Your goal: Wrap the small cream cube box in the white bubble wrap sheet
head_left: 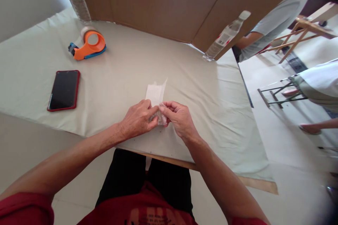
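Close to the table's front edge, my left hand (141, 119) and my right hand (178, 116) meet over a small crinkled, see-through plastic packet (160, 119). Fingers of both hands are closed on it, my right thumb and forefinger pinching its upper right side. A flat white piece (154, 92), like paper or a pouch, extends beyond the fingers away from me. It has a thin pointed flap at its upper right corner. What the packet contains is mostly covered by my fingers.
An orange tape dispenser (97, 45) and a red-edged phone (64, 90) lie to the left on the cloth-covered table (121, 74). Brown cardboard (158, 3) stands behind, with a water bottle (76, 1) at left and another bottle (227, 37) at right. Other people sit beyond.
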`<state>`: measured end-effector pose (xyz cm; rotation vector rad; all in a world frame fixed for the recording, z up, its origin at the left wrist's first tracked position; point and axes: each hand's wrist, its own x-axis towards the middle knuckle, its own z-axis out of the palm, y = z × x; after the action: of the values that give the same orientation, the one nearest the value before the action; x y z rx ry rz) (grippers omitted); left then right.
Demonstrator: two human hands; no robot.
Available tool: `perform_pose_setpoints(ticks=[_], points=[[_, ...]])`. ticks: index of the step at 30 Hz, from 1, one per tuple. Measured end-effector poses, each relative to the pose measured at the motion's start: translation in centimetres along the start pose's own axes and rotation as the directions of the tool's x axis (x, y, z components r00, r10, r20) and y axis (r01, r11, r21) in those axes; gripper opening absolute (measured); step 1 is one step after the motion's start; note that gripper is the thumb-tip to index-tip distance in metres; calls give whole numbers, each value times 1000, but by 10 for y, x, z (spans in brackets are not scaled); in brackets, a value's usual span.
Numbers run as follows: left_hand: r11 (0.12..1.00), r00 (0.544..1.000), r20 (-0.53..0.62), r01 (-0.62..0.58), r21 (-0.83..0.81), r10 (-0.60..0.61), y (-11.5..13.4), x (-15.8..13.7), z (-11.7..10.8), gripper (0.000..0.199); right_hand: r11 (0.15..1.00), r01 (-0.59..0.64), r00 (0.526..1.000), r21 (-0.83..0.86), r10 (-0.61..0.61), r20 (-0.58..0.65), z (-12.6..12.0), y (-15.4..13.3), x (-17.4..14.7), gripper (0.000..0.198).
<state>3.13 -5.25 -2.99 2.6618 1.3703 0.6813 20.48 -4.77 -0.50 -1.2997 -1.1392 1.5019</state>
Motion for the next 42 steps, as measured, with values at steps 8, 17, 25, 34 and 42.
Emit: perform_pose_setpoints(ticks=[8, 17, 25, 34, 42], points=[[912, 987, 30, 156, -381, -156, -1, -4, -2, 45, 994, -9, 997, -109, 17, 70, 5, -8, -11, 45], [694, 868, 137, 468, -547, -477, 12, 5, -3, 57, 930, 123, 954, -345, -15, 300, -6, -9, 2, 58], [731, 892, 83, 414, -543, -443, 13, 2, 6, 58, 906, 289, 957, -310, -269, 106, -24, -7, 14, 19], [921, 956, 52, 293, -258, -290, 10, 8, -4, 25, 692, 491, 870, -529, -355, 343, -27, 11, 51, 17], [924, 965, 20, 256, -284, -261, 3, 9, 0, 21, 903, 50, 997, -426, -73, -37, -39, 5, 62, 34]])
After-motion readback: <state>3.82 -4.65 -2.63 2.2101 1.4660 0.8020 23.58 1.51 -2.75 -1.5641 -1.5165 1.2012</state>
